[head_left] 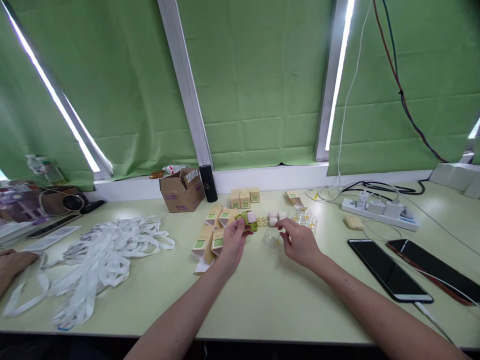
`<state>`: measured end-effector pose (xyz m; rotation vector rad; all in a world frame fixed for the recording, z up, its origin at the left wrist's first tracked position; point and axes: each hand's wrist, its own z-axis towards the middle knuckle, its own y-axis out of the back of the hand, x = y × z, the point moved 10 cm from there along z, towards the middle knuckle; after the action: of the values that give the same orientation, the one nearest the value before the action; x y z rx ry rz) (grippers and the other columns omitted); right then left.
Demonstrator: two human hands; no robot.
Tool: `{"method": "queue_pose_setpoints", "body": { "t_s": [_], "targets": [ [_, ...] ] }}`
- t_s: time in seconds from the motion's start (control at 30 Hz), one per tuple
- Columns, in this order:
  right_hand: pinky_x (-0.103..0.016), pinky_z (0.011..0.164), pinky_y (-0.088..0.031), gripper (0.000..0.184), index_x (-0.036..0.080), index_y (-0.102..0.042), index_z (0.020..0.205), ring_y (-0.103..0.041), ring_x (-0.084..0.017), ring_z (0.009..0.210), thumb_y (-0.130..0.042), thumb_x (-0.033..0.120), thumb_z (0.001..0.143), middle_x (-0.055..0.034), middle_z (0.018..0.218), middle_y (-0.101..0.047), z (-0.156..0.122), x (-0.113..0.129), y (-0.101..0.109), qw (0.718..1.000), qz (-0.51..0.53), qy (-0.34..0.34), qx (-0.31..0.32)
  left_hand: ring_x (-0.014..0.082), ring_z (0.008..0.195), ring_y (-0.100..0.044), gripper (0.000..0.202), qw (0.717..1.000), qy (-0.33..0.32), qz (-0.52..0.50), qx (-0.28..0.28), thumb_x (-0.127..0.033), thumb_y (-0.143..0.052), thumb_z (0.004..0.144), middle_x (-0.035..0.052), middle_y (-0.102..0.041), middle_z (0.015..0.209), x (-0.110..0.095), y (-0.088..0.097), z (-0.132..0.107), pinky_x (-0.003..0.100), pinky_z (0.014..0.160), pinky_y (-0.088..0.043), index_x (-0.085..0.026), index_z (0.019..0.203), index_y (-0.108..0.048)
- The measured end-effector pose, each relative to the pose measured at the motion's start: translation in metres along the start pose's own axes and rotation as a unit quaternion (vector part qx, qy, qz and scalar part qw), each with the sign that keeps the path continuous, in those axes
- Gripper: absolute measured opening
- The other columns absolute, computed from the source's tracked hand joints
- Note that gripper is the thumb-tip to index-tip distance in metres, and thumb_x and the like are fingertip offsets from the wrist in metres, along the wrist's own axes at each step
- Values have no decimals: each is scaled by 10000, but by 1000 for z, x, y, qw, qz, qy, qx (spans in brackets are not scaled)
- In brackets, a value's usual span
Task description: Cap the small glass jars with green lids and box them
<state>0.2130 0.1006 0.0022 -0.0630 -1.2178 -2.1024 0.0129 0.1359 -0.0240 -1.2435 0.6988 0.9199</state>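
Note:
My left hand (236, 239) is closed around a small green holder (252, 222) with a pale pinkish-white block (251, 216) in it. Over the table to the right, my right hand (300, 244) has thumb and index finger curved but apart, with nothing visible between them. Its fingertips are close to a group of white blocks (273, 218) and a clear plastic piece (270, 239). Tiny yellowish pieces (261, 221) lie between the two hands. More clear plastic pieces (305, 218) stand behind the right hand. Open kraft-paper boxes (202, 245) with green labels lie beside the left hand.
Closed small boxes (245, 198) stand at the back, near a cardboard carton (183, 192) and a black cylinder (208, 183). White ribbon (101, 255) is heaped at left, beside another person's hand (17, 265). Phones (390, 270) and a power strip (380, 212) with cables occupy the right.

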Motion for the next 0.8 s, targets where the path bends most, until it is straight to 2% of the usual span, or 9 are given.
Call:
{"method": "queue_pose_setpoints", "body": {
  "t_s": [0.07,0.1,0.2,0.3,0.4,0.6,0.7,0.8],
  "targets": [
    [-283,687,-457,320,217,-572,1103,-636,-171,754,-461,76,837,-47,1033,-679,0,-25,-1,994,78,-56,-49,156,787,-650,430,1000,-5,7,4,-525,-862,793,85,-755,891,-2,-1,0,281,742,-521,-124,923,-774],
    [-280,678,-463,332,215,-552,1088,-613,-160,718,-450,68,809,-37,1014,-655,-1,-35,-7,989,113,-76,-52,160,798,-655,429,1000,-7,8,4,-523,-858,798,91,-760,907,-4,-1,0,281,743,-520,-125,934,-775],
    [-275,680,-471,417,210,-526,1136,-599,-159,729,-433,54,760,-32,1030,-627,0,-47,-30,981,170,-97,-11,166,821,-661,420,1000,-6,-1,-4,-500,-871,793,91,-760,930,-7,0,2,284,749,-524,-130,966,-774],
    [-271,715,-466,514,209,-526,1212,-616,-165,791,-452,37,734,-45,1098,-648,2,-50,-43,982,151,-112,28,162,813,-659,394,1000,-6,-29,-12,-455,-889,787,77,-747,935,-11,1,5,293,749,-530,-133,974,-761],
    [-271,730,-452,566,211,-544,1246,-630,-163,801,-486,23,716,-58,1189,-673,3,-48,-46,983,128,-121,54,164,806,-660,358,998,3,-54,-19,-418,-898,785,61,-729,899,-12,0,9,313,761,-540,-133,934,-742],
    [-289,777,-442,696,243,-559,1350,-668,-193,862,-548,14,693,-49,1271,-716,4,-37,-50,987,78,-87,106,177,797,-662,346,997,19,-78,-22,-401,-911,769,61,-723,876,-12,-4,18,327,737,-529,-149,901,-716],
    [-276,761,-454,784,281,-507,1414,-674,-174,838,-547,3,682,-16,1355,-705,4,-36,-51,985,94,-81,119,170,780,-661,349,995,14,-88,-37,-390,-923,751,53,-726,878,-13,-8,25,321,728,-519,-158,885,-700],
    [-269,748,-467,791,297,-493,1424,-667,-157,810,-564,15,689,3,1378,-702,5,-35,-50,980,125,-88,125,153,759,-653,359,995,11,-90,-43,-396,-925,745,40,-721,870,-11,-17,32,305,725,-508,-160,882,-692]
  ]
}}
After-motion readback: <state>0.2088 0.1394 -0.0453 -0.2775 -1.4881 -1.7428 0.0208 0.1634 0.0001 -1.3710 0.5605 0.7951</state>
